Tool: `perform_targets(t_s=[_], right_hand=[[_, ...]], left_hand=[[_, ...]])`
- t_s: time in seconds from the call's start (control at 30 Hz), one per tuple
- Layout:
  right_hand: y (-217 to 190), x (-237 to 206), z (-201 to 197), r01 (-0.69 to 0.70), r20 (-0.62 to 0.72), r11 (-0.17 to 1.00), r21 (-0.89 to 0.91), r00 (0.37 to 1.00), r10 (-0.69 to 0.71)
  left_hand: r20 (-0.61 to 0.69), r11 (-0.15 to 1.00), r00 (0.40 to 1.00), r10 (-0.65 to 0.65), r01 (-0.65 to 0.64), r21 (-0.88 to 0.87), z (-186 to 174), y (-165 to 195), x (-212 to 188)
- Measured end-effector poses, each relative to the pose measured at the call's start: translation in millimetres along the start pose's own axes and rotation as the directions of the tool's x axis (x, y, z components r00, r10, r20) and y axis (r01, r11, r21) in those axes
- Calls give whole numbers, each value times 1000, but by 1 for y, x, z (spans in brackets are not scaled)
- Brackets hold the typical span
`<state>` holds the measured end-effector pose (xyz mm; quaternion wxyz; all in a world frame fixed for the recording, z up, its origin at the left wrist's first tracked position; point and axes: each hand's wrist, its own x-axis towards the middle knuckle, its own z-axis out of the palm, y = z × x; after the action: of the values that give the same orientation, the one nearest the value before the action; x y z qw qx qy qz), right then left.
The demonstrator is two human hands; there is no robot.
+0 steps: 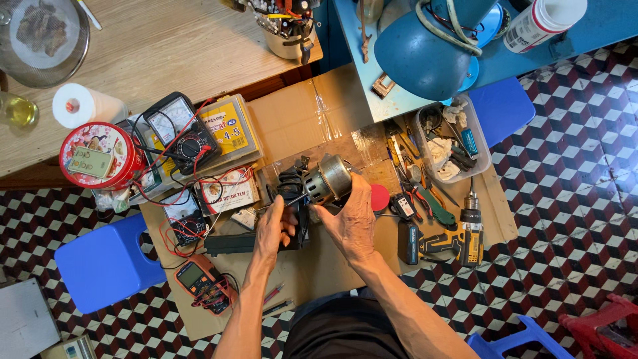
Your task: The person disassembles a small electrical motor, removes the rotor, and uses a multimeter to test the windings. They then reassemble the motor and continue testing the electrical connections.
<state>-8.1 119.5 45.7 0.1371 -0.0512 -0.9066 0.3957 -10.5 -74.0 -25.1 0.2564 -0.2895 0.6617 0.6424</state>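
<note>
- Electric motor (327, 178), a small metal-cased unit with black wiring at its left end, sits over a sheet of flattened cardboard (312, 113) spread on the patterned tile floor, roughly at the centre of the work area.
- The right hand (350, 223) is cupped around the motor's lower right side, fingers curled against the casing and holding it.
- The left hand (274, 229) is half closed just left of the motor, fingertips pinched at the black wires (290, 186) and a thin probe-like tool; exactly what it grips cannot be told.
- A black rectangular box (229, 243) lies under and beside the left hand.
- To the left lie 2 meters: an analog multimeter (179, 126) with red and black leads near the wooden table (166, 40), and an orange digital multimeter (203, 282) close to the person's left forearm.
- A round red tin (100, 156) and a roll of white paper (83, 105) stand at the table's edge.
- To the right, a yellow and black cordless drill (458, 236) lies on the cardboard, with pliers (432, 203) and a clear plastic tub (484, 147) of odds and ends above it.
- A small red disc (380, 197) lies just beside the right hand.
- A blue plastic stool (106, 262) stands at the left, and a blue desk lamp (419, 56) hangs over the scene from above.
</note>
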Motion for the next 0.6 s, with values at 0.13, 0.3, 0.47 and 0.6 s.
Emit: perform_targets(t_s=[0.13, 0.3, 0.47, 0.6], right_hand=[[-1, -1, -1, 29, 0, 1000, -1, 1000, -29], [-1, 0, -1, 3, 2, 1000, -16, 1000, -3], [-1, 0, -1, 15, 2, 1000, 6, 1000, -15], [-1, -1, 0, 13, -5, 1000, 4, 1000, -13]], left_hand=[[-8, 999, 999, 38, -38, 34, 1, -1, -1], [-41, 1000, 999, 18, -17, 23, 4, 0, 0], [-5, 992, 992, 122, -122, 19, 5, -1, -5], [-78, 992, 997, -25, 35, 120, 6, 3, 0]])
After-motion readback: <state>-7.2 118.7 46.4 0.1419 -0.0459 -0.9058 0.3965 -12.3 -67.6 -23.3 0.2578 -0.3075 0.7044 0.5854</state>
